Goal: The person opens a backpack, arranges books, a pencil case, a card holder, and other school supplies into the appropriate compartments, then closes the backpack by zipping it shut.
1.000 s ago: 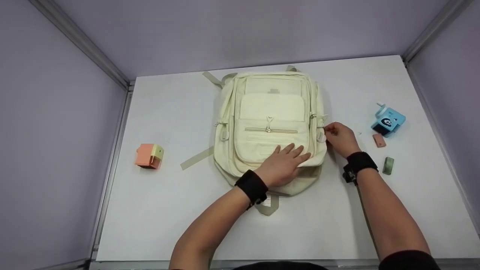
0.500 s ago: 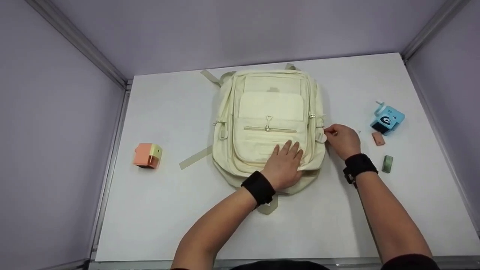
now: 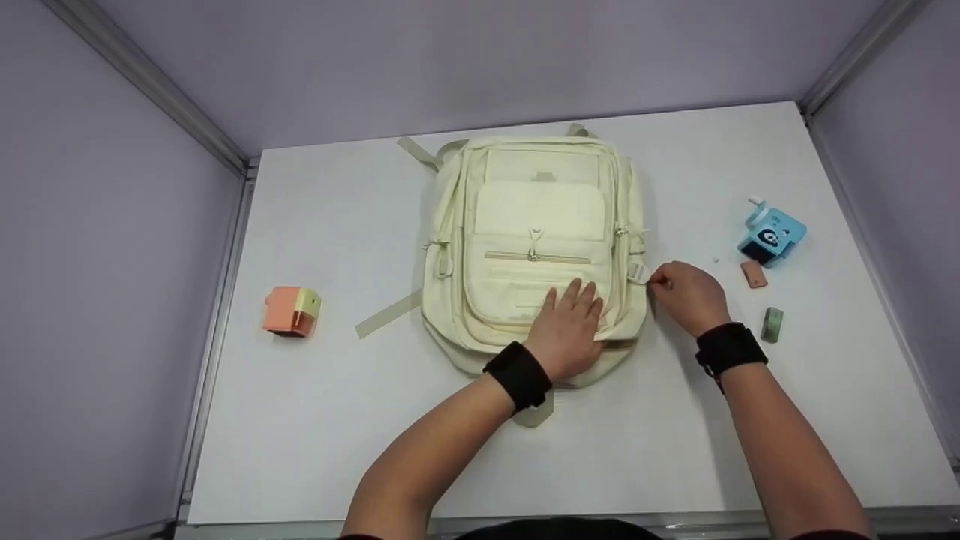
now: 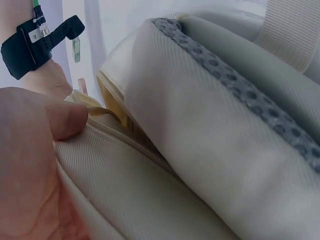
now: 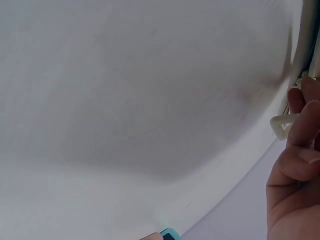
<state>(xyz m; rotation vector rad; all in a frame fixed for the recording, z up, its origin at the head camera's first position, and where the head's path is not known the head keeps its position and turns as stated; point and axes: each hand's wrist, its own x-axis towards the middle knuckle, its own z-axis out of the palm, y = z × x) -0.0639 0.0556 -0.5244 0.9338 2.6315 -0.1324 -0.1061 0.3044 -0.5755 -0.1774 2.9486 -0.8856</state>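
A cream backpack (image 3: 540, 210) lies front side up on the white table. My left hand (image 3: 566, 334) rests with straight fingers on its lower front. In the left wrist view the thumb (image 4: 70, 120) hooks over the zipped edge of the front part, gripping the fabric, and the zipper (image 4: 137, 145) gapes beside it. At the backpack's right side, my right hand (image 3: 690, 296) pinches a cream triangular zipper pull (image 5: 278, 128), mostly hidden by the fingers in the head view. A white side buckle (image 3: 637, 271) sits right at those fingertips.
On the right stand a blue crank pencil sharpener (image 3: 772, 234), a small pinkish block (image 3: 754, 274) and a green block (image 3: 772, 325). An orange and yellow box-shaped thing (image 3: 291, 310) is at left. Loose straps (image 3: 388, 313) stick out from the backpack. Grey walls enclose the table.
My right hand has moved a little along the backpack's side toward me, still pinching. My left hand has shifted slightly and its fingers have drawn closer together.
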